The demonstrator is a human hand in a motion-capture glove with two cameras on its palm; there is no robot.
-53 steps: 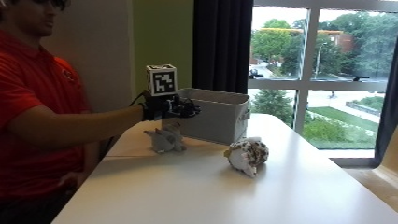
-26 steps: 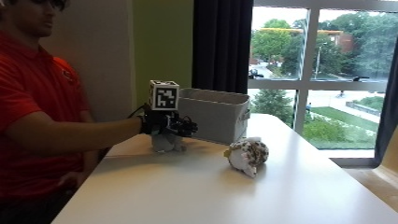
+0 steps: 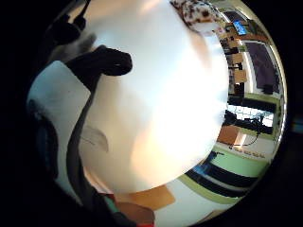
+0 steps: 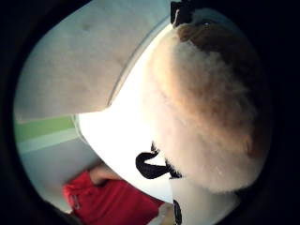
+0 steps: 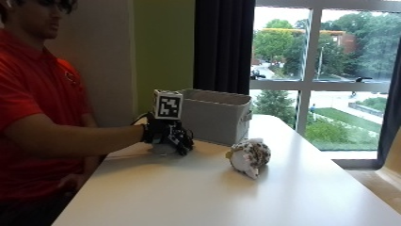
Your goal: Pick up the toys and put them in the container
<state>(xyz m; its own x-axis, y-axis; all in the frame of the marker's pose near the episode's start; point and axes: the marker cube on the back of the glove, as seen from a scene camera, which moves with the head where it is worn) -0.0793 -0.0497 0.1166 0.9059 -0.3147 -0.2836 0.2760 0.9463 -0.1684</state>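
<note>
Under the gloved hand point(image 5: 168, 136), a mostly hidden plush toy point(image 4: 211, 108).

Table point(image 5: 206, 197) is showing plain white. Container point(image 5: 216, 115) is reading as grey fabric. Free toy point(image 5: 249, 155) is wearing cream fur with brown spots. Toy under the right hand point(image 5: 168, 136) is showing pale cream fuzz shading to tan-brown point(image 4: 206, 108). Glove is black. Person's shirt point(image 5: 31, 117) is showing red.
</note>
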